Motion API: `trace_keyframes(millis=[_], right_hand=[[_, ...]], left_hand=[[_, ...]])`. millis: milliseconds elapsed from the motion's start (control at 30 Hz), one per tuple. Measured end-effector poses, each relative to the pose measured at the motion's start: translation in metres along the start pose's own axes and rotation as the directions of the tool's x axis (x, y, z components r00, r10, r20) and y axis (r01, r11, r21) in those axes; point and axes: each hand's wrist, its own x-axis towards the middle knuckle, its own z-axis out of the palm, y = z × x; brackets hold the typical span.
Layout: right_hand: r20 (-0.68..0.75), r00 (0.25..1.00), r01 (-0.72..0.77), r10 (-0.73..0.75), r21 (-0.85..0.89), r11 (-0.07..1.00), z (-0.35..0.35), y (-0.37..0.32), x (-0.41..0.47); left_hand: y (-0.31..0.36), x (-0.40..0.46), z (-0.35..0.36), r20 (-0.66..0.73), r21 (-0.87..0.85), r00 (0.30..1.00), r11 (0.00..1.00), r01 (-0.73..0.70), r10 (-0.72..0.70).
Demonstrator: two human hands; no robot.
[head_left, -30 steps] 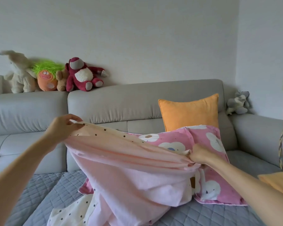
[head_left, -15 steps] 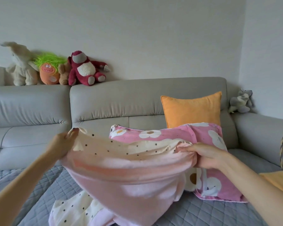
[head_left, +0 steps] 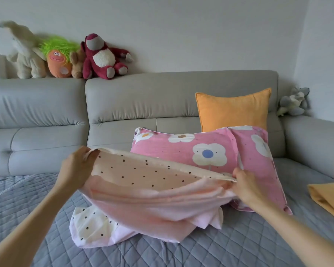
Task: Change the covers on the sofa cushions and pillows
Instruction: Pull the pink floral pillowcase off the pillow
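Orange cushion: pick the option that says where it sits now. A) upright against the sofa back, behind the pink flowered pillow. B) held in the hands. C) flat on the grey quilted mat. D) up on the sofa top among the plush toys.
A: the orange cushion stands against the sofa back, its lower part hidden by the pink flowered pillow.

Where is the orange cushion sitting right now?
In the head view, the orange cushion stands upright against the sofa backrest, right of centre, just behind the pink flowered pillow.
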Motion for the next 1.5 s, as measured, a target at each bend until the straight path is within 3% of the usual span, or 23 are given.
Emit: trace_keyframes(millis=[67,133,200,267,400,433,500,567,600,633,733,800,900,933,967,1033,1100,1167,1233,1300,1367,1500], right_hand=[[0.028,0.997,-0.067,0.066,0.067,0.995,-0.012,0.008,0.007],[0.195,0.975,-0.158,0.109,0.256,0.954,-0.031,0.011,0.011],[0.442,0.884,-0.390,0.156,0.509,0.767,-0.049,0.014,0.012],[0.591,0.802,-0.524,0.089,0.624,0.580,-0.064,0.017,0.010],[0.585,0.811,-0.552,-0.007,0.770,0.320,-0.083,0.008,0.015],[0.561,0.828,-0.538,-0.012,0.799,0.268,-0.089,0.002,0.017],[0.521,0.853,-0.511,-0.011,0.840,0.180,-0.096,-0.008,0.022],[0.510,0.860,-0.508,0.020,0.853,0.115,-0.096,-0.017,0.024],[0.505,0.862,-0.505,0.040,0.854,0.124,-0.093,-0.022,0.023],[0.497,0.865,-0.500,0.066,0.850,0.164,-0.090,-0.027,0.021],[0.438,0.882,-0.471,0.174,0.836,0.281,-0.080,-0.034,0.018],[0.379,0.893,-0.446,0.244,0.823,0.352,-0.083,-0.031,0.020],[0.308,0.907,-0.410,0.289,0.804,0.430,-0.096,-0.021,0.023],[0.306,0.911,-0.402,0.278,0.815,0.418,-0.101,-0.017,0.024],[0.312,0.915,-0.393,0.255,0.832,0.391,-0.106,-0.014,0.026],[0.316,0.921,-0.383,0.229,0.844,0.375,-0.115,-0.011,0.030],[0.271,0.930,-0.354,0.249,0.841,0.409,-0.121,-0.009,0.037],[0.247,0.932,-0.327,0.263,0.887,0.325,-0.128,-0.009,0.045],[0.269,0.920,-0.323,0.286,0.933,0.162,-0.132,-0.009,0.053],[0.304,0.902,-0.335,0.307,0.940,0.056,-0.130,-0.007,0.055],[0.347,0.888,-0.372,0.300,0.928,0.028,-0.125,0.000,0.054],[0.366,0.882,-0.373,0.297,0.927,-0.034,-0.117,0.011,0.055]], left_hand=[[-0.010,-0.001,0.000,0.087,0.106,0.996,0.994,0.016,-0.025],[-0.021,0.001,-0.003,0.252,0.134,0.965,0.990,0.036,-0.069],[-0.025,-0.003,-0.010,0.416,0.109,0.902,0.991,0.076,-0.115],[-0.030,-0.006,-0.016,0.463,0.124,0.873,0.987,0.105,-0.151],[-0.031,0.000,-0.023,0.424,0.265,0.870,0.953,0.148,-0.253],[-0.029,0.002,-0.025,0.445,0.237,0.846,0.950,0.204,-0.293],[-0.020,0.003,-0.028,0.465,-0.014,0.816,0.919,0.394,-0.343],[-0.006,-0.001,-0.028,0.466,-0.330,0.789,0.749,0.575,-0.401],[-0.001,-0.004,-0.026,0.460,-0.418,0.781,0.673,0.610,-0.422],[0.002,-0.007,-0.022,0.456,-0.422,0.776,0.662,0.620,-0.436],[0.002,-0.013,-0.016,0.453,-0.148,0.803,0.856,0.496,-0.387],[0.004,-0.014,-0.025,0.532,-0.071,0.779,0.899,0.432,-0.332],[0.014,-0.007,-0.045,0.743,-0.277,0.647,0.803,0.527,-0.169],[0.017,-0.003,-0.049,0.750,-0.288,0.648,0.814,0.505,-0.137],[0.018,0.001,-0.050,0.713,-0.249,0.687,0.866,0.434,-0.140],[0.021,0.012,-0.049,0.510,-0.058,0.847,0.976,0.211,-0.153],[0.019,0.023,-0.046,0.269,-0.022,0.956,0.991,0.129,-0.119],[0.023,0.028,-0.046,0.095,-0.246,0.975,0.944,0.219,-0.202],[0.029,0.025,-0.046,0.090,-0.439,0.954,0.848,0.295,-0.285],[0.029,0.020,-0.044,0.214,-0.415,0.948,0.856,0.307,-0.236],[0.026,0.014,-0.044,0.337,-0.286,0.929,0.923,0.258,-0.156],[0.023,0.010,-0.049,0.422,-0.151,0.906,0.982,0.115,-0.041]])
